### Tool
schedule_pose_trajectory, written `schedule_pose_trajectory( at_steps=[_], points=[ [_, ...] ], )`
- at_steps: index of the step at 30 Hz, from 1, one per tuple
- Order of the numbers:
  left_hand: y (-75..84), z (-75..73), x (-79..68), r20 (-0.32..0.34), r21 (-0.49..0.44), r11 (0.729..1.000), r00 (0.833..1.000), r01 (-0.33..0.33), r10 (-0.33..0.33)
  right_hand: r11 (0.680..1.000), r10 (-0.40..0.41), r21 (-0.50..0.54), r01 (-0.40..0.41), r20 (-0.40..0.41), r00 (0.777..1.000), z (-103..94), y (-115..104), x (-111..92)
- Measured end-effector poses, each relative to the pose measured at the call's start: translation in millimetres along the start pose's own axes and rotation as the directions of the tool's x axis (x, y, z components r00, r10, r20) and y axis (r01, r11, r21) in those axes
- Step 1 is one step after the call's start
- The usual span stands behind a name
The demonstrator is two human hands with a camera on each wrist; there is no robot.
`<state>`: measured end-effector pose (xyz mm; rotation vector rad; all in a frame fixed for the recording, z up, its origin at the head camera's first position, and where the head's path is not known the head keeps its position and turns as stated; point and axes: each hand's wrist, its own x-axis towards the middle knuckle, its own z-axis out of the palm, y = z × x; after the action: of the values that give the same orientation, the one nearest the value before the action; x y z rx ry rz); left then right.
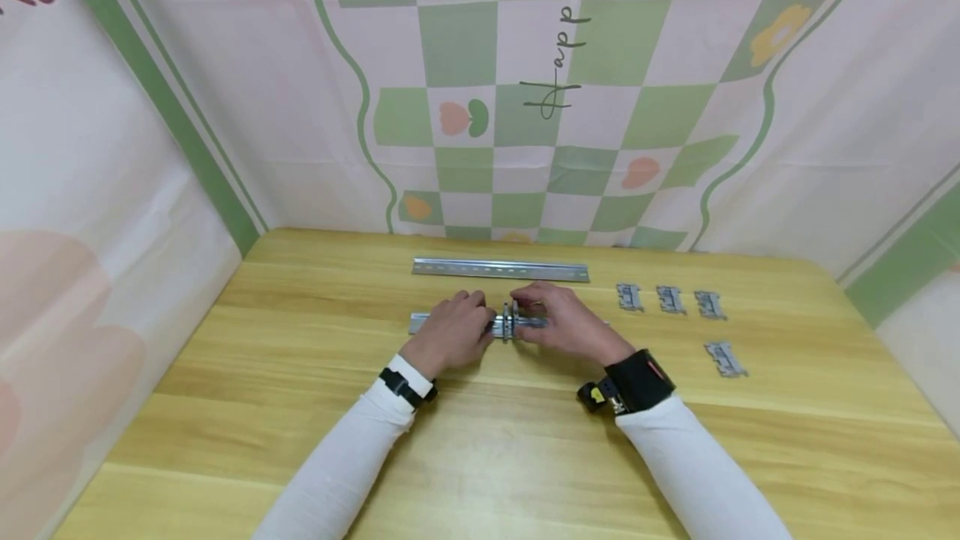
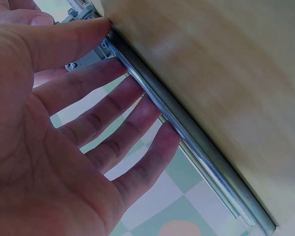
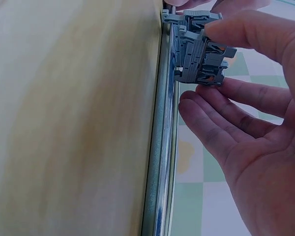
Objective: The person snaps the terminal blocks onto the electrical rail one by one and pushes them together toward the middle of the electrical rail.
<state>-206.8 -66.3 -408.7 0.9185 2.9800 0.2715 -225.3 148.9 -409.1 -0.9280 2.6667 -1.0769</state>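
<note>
My left hand (image 1: pixel 453 330) holds a slotted metal DIN rail (image 1: pixel 418 323) on the table, thumb and fingertips on its edges. Beside that hand, a grey terminal block (image 3: pixel 191 19) sits across the rail. My right hand (image 1: pixel 567 325) pinches a second grey terminal block (image 3: pixel 199 61) between thumb and fingers. This block stands upright at the rail, tilted against its neighbour in the right wrist view. Whether its foot is clipped on cannot be seen. The left wrist view shows the left fingers along the rail (image 2: pixel 196 142), with the blocks partly hidden behind the thumb.
A second, longer-looking DIN rail (image 1: pixel 501 270) lies farther back on the wooden table (image 1: pixel 480 457). Three loose terminal blocks (image 1: pixel 670 299) lie in a row to the right, with another loose block (image 1: pixel 725 358) nearer. A patterned cloth (image 1: pixel 525 107) hangs behind the table.
</note>
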Motion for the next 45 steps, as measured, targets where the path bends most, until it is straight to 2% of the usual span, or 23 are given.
schedule_pose_trajectory(
  at_steps=[24, 45],
  points=[
    [-0.7, 1.6, -2.2, 0.009, 0.003, 1.0, 1.0, 0.008, -0.008, 0.999, -0.035, -0.012, 0.035, 0.028, 0.999, 4.0, 1.5, -0.9],
    [-0.4, 2.9, 0.4, -0.018, 0.03, 1.0, 1.0, -0.008, 0.008, 0.999, 0.044, -0.006, -0.044, 0.032, 0.999, 0.7, -3.1, 0.3]
  ],
)
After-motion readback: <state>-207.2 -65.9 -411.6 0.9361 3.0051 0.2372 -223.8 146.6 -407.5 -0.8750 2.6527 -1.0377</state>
